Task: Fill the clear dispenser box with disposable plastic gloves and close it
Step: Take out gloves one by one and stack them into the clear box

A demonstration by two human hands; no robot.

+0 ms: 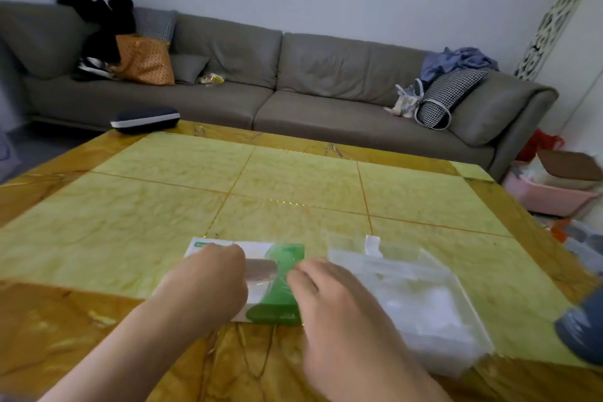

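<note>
Head view, one frame, catalogued from my remote seat.

Item 1: green-and-white glove package (277, 284), flat on the yellow marble-patterned table (293, 179), near the front edge and just left of centre. It has a white left part, a green right part and a darker oval window or opening in the middle. I cannot read the print.

Item 2: clear dispenser box (414, 300), just beside the package on its right, with a small white tab at the far edge. The walls are see-through and hazy, and something pale and whitish shows through them. I cannot tell whether that is gloves or glare, nor whether the lid is up or down.

Item 3: left hand (212, 281), resting on the white part of the package with its fingers curled down on it. Motion blur keeps me from saying whether it grips or only presses.

Item 4: right hand (329, 303), lying at the package's green right edge, fingers bent and close together. I cannot tell whether it holds anything.

Progress, as I judge it: early. No glove is seen out of the package and both hands are at the package, not the box. Left to do: pull the gloves out, load the box, shut it.

Surroundings: grey sofa (326, 75) beyond the table; dark case (145, 119) at the far left corner.
</note>
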